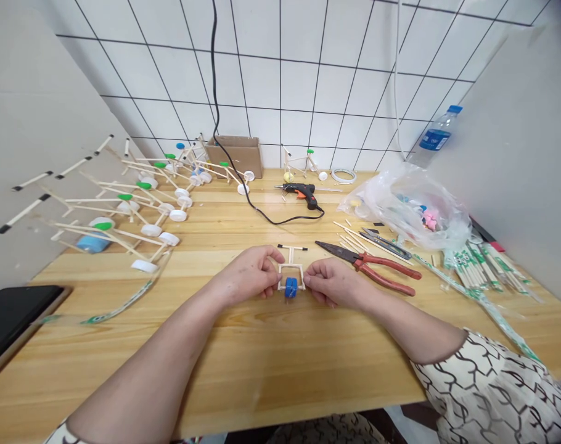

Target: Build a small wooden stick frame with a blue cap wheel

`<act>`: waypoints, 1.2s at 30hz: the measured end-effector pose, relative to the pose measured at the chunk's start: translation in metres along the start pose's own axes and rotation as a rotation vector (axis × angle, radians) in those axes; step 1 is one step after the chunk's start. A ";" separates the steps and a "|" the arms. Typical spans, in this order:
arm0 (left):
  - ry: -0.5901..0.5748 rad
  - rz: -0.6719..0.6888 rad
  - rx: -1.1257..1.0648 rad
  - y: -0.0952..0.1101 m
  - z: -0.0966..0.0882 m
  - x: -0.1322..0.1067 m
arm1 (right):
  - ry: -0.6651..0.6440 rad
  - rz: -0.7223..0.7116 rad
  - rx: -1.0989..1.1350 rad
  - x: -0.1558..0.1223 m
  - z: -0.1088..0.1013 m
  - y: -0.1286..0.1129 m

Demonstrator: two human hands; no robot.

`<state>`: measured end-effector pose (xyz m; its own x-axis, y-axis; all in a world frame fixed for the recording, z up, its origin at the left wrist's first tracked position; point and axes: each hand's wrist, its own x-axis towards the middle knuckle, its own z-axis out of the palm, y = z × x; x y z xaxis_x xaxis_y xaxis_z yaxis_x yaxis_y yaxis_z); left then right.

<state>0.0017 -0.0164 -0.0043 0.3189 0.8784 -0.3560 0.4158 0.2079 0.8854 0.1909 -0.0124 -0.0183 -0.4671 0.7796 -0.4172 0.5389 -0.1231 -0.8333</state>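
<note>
Between my two hands stands a small stick frame (291,266) of pale wooden sticks, with a black-tipped crossbar at its far end. A blue bottle-cap wheel (291,287) sits at its near end on a short axle. My left hand (257,271) pinches the frame's left side by the axle, thumb and fingers together. My right hand (331,280) pinches the right end of the axle in the same way. The fingertips partly cover both axle ends. Just right of my right hand lie red-handled pliers (368,265).
Several finished stick tricycles (142,203) crowd the left side. A glue gun (301,192) with a black cord lies at the back, near a cardboard box (237,157). Scissors-like snips (386,243), a plastic bag (410,200) and wrapped sticks (477,268) occupy the right. A phone (16,320) lies at left.
</note>
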 end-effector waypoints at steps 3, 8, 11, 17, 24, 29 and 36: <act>0.004 -0.001 -0.013 0.001 0.000 0.000 | -0.005 0.003 0.002 -0.002 0.000 -0.003; 0.011 -0.019 -0.017 0.003 0.001 -0.001 | 0.005 0.016 -0.005 -0.004 0.000 -0.006; 0.001 -0.021 -0.018 0.004 0.001 -0.002 | 0.002 0.015 -0.004 -0.003 0.000 -0.006; 0.008 -0.025 -0.031 0.006 0.002 -0.003 | 0.003 0.002 0.006 -0.002 0.000 -0.002; 0.009 -0.032 -0.031 0.006 0.002 -0.003 | 0.001 -0.002 0.007 -0.003 0.000 -0.004; 0.004 -0.032 -0.033 0.007 0.002 -0.003 | -0.002 -0.004 0.012 -0.002 0.000 -0.003; -0.003 -0.025 -0.030 0.007 0.002 -0.003 | 0.001 0.013 -0.001 -0.004 0.001 -0.006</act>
<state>0.0053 -0.0186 0.0021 0.3111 0.8716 -0.3789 0.3979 0.2426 0.8848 0.1890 -0.0152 -0.0114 -0.4595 0.7783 -0.4280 0.5455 -0.1330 -0.8275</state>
